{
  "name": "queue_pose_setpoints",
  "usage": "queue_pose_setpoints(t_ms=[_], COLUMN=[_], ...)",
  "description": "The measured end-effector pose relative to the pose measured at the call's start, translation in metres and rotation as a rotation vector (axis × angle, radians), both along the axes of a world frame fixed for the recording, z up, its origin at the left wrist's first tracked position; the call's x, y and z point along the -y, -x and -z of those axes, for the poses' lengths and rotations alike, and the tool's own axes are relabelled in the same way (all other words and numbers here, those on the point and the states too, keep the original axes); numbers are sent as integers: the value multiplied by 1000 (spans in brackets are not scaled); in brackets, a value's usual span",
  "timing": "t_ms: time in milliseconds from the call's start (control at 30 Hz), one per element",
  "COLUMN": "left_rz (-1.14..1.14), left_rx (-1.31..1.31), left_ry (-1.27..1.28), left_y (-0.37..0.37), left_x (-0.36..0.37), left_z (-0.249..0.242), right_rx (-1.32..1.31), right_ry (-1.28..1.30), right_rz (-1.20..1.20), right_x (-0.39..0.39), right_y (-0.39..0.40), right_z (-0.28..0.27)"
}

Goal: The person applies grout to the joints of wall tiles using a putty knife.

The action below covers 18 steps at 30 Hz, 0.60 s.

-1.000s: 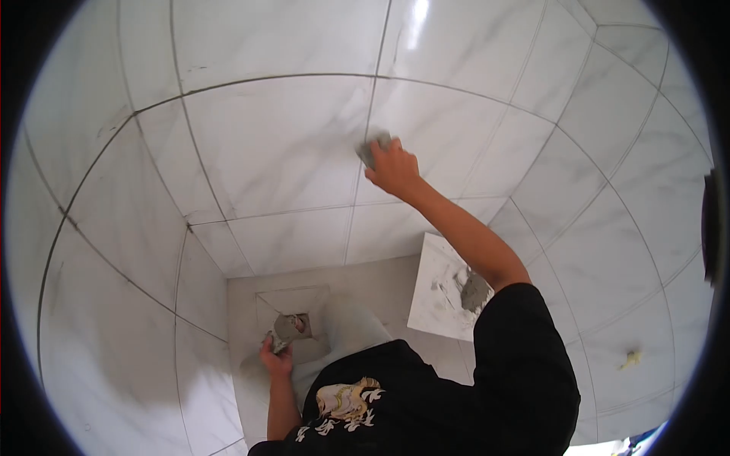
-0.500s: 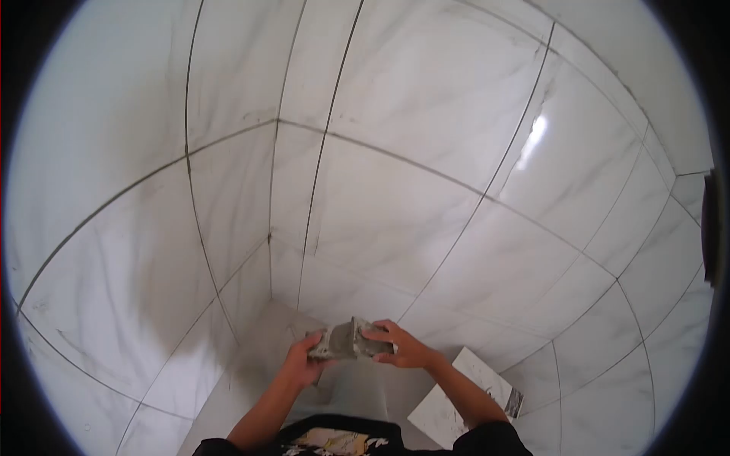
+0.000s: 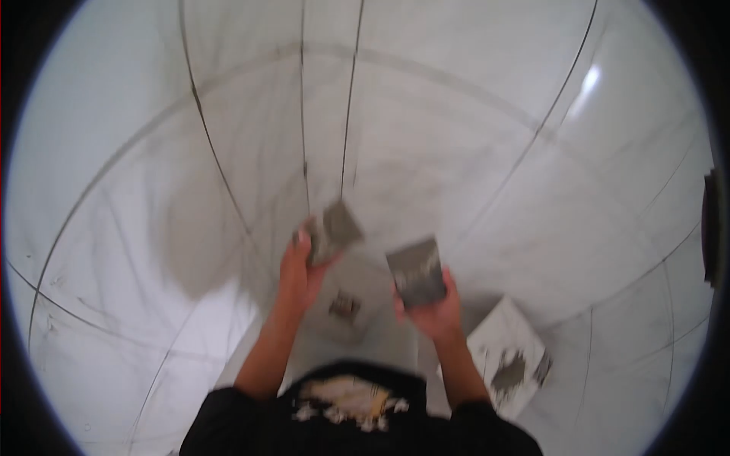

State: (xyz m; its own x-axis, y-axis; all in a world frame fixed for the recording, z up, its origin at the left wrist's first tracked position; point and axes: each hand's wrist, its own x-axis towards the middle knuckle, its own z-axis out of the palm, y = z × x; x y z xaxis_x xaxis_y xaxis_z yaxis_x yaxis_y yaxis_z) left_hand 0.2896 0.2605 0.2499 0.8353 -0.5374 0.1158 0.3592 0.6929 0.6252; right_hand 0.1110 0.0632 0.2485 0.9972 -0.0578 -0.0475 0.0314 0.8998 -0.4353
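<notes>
My left hand [image 3: 299,273] grips a mortar-smeared, grey-brown blocky piece [image 3: 341,226] by its left side, fingers wrapped round it. To its right, my right hand [image 3: 437,313] holds a flat, roughly square grey piece [image 3: 414,270] by its lower edge, with a paler smeared band across its face. The two pieces are apart, held above the floor in front of my body. Motion blur hides whether they are tools or bits of tile.
White marbled wall tiles [image 3: 456,152] with dark joints surround me and meet in a corner ahead. A loose white tile piece [image 3: 487,338] with grey mortar on it lies at lower right. A dark clump [image 3: 344,305] is on the floor between my arms.
My hands were together with the pieces touching; now they are separated and raised, each with one piece. The view has tilted, bringing more of my shirt and the floor clump into sight.
</notes>
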Motion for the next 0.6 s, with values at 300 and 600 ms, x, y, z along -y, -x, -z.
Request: queue_pose_setpoints(t_ms=[300,600], left_rz=[-52,-112], left_rx=[273,1249], left_ry=[27,-171], left_y=[9,-10], left_x=[11,-13], left_z=[-36,-52], right_rx=[111,105], right_ry=[-136,-289], right_rz=[-147,-292], right_x=[-48,-36], right_y=[-36,-37], right_z=[-50,-61])
